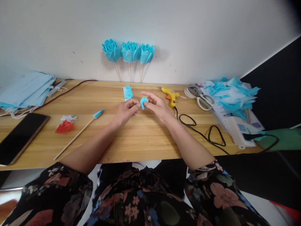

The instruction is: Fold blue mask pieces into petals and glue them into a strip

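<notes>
Over the middle of the table, a small light-blue fabric petal (144, 101) is held between my two hands. My right hand (158, 106) pinches it between thumb and fingers, with the index finger stretched out above. The thumb and fingertips of my left hand (128, 111) close on its left edge. Just behind my left hand lie several cut blue petals (128, 92) with pointed edges. A wooden stick (74, 138) with a rolled blue tip (98, 114) rests on the table, left of my left forearm.
Three blue fabric flowers (130, 51) on sticks lean against the wall. Right are a yellow glue gun (170, 95) with its cord, scissors (205, 101), blue-white scraps (232, 94) and a power strip (240, 133). Left are face masks (25, 89), a phone (22, 138) and a red plastic packet (65, 125).
</notes>
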`<state>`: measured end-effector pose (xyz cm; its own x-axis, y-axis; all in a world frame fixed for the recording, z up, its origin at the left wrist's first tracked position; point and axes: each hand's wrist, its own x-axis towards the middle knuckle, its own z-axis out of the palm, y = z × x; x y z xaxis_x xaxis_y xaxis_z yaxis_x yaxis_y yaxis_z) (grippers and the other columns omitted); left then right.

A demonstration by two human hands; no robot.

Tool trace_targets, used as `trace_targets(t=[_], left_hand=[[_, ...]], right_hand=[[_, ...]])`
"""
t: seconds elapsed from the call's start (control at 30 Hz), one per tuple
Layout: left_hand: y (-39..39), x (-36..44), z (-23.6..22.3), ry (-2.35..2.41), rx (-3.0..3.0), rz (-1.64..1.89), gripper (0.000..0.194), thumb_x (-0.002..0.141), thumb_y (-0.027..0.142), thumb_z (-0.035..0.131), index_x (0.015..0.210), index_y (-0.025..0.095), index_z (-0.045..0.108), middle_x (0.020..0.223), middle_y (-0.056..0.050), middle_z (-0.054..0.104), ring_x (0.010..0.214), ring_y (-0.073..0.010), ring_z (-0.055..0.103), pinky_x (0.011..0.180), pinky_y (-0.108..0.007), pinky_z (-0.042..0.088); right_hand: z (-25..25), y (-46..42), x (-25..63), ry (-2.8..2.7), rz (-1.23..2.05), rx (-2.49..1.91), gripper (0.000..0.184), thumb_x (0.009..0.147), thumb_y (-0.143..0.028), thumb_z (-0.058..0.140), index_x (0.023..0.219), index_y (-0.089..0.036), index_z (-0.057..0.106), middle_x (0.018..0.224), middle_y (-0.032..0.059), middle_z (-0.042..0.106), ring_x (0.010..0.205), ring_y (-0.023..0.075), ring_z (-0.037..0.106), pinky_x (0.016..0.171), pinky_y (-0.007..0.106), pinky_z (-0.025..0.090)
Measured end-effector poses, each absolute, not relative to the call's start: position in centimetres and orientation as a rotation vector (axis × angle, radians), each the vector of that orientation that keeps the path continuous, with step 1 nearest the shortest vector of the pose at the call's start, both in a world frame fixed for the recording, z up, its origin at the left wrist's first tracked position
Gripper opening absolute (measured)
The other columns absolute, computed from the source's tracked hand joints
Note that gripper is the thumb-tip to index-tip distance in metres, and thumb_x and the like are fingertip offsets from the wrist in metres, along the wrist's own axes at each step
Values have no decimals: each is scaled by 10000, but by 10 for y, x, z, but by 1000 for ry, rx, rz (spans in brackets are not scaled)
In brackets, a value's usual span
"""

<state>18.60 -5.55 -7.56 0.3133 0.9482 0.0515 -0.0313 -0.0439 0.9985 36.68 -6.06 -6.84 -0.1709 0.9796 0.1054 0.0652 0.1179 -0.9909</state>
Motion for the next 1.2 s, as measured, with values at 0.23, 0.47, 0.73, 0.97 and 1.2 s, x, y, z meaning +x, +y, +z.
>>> trace_targets(t=[0.23, 0.47, 0.73, 0.97, 1.2], left_hand=[[-53, 185, -78, 900, 1243, 996, 315, 727, 461, 744, 819, 189, 614, 612, 28, 571, 521, -83, 481, 498, -220, 352], [-54, 187, -77, 930, 1294, 1020, 319, 710, 439, 784, 801, 181, 622, 607, 37, 564, 514, -71, 454, 502, -222, 356], [-53, 186, -77, 933, 1301, 1016, 294, 715, 404, 785, 803, 183, 611, 601, 42, 563, 508, -71, 456, 490, -221, 343], [-53, 187, -75, 931, 1342, 1040, 199, 738, 314, 743, 739, 183, 594, 573, 50, 533, 492, -64, 424, 490, -223, 327], [-53, 187, -75, 967, 1278, 1087, 165, 763, 255, 694, 721, 190, 549, 529, 66, 493, 461, -60, 399, 473, -206, 310]], right_hand=[[-68, -61, 366, -1426, 1221, -1090, 505, 781, -327, 701, 1278, -248, 662, 851, -14, 689, 841, 164, 626, 875, 341, 535], [-68, -61, 366, -1458, 1220, -1084, 511, 792, -334, 688, 1295, -253, 655, 812, -24, 653, 785, 151, 585, 795, 315, 514], [-68, -62, 365, -1494, 1203, -1067, 512, 798, -298, 687, 1305, -241, 648, 769, -44, 601, 720, 124, 539, 720, 284, 475], [-67, -63, 365, -1520, 1220, -1063, 486, 813, -331, 684, 1290, -242, 659, 806, -32, 626, 758, 134, 561, 754, 294, 485], [-64, -65, 365, -1475, 1213, -1065, 454, 852, -331, 665, 1295, -237, 646, 913, 5, 709, 893, 169, 638, 911, 353, 515]])
